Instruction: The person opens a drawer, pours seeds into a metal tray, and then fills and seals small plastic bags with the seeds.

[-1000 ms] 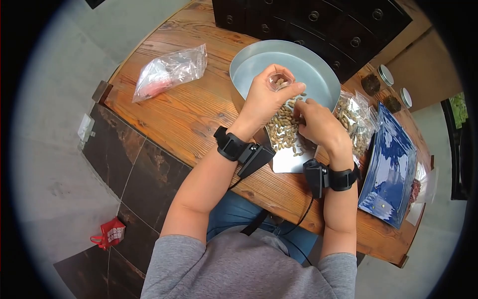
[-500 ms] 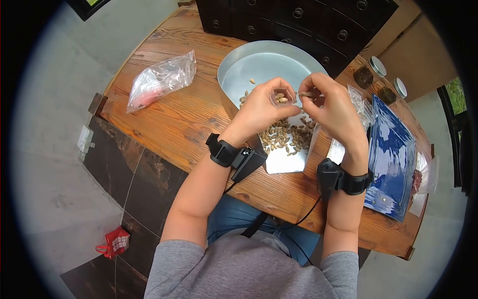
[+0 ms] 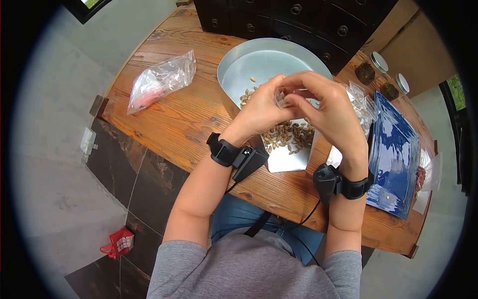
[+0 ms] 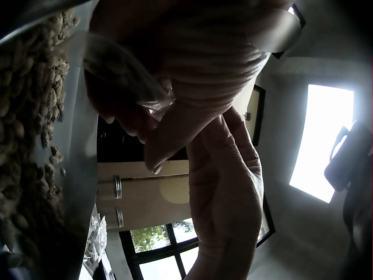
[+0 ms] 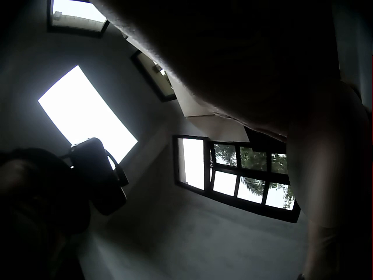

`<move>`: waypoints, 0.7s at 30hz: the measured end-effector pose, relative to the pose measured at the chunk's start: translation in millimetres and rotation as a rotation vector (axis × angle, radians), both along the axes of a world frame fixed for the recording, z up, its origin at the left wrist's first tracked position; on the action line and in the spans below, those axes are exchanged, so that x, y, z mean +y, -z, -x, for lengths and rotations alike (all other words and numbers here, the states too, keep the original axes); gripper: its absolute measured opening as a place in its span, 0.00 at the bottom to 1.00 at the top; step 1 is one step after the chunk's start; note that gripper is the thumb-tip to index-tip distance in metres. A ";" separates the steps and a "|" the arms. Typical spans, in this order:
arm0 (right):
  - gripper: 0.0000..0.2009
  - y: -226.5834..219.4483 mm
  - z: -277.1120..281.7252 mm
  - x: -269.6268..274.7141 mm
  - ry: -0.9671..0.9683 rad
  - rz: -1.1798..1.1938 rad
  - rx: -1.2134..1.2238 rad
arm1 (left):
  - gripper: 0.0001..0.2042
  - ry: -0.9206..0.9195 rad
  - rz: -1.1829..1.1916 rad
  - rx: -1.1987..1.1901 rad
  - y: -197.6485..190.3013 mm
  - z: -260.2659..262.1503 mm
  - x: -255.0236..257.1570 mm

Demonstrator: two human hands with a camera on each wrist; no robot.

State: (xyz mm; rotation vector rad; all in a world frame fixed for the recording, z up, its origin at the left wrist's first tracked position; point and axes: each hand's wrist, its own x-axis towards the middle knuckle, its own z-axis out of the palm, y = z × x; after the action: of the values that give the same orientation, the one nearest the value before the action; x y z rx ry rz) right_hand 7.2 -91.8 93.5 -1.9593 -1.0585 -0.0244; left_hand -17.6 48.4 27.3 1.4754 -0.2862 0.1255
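Note:
In the head view the left hand grips a small clear container, fingers and thumb curled round it. The right hand arches over from the other side, its fingers and thumb bent at the container's mouth; whether they pinch anything is hidden. Brown pods lie below both hands on a shiny metal surface that joins a round metal pan. Dark in the left wrist view, the left hand is close to the right hand, with pods at the left.
A clear bag with something pink lies on the wooden table. Dark drawers stand behind the pan. Farther right are two lidded jars, a clear bag and a blue tray. A window shows in the right wrist view.
The right hand came up from the pods with a brown pod between its fingers, then moved left to the container. The left hand keeps its hold; the container's contents are now mostly covered.

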 end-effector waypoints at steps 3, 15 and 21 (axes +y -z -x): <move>0.08 -3.2 1.4 1.3 0.024 0.021 -0.157 | 0.20 -0.029 0.054 0.048 -1.4 -0.6 0.5; 0.04 -11.9 -3.1 -7.4 0.136 -0.053 -0.128 | 0.28 0.000 0.046 0.049 -4.1 -0.7 2.0; 0.05 -5.8 -6.9 -7.9 0.102 -0.058 -0.193 | 0.28 -0.013 -0.002 -0.057 -1.2 -1.0 -1.4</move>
State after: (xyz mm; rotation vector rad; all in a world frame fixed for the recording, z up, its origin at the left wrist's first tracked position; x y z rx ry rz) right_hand 14.1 -99.7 99.3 -1.9862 -1.0680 -0.3021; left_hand -16.6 47.0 28.5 1.4772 -0.3229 0.1776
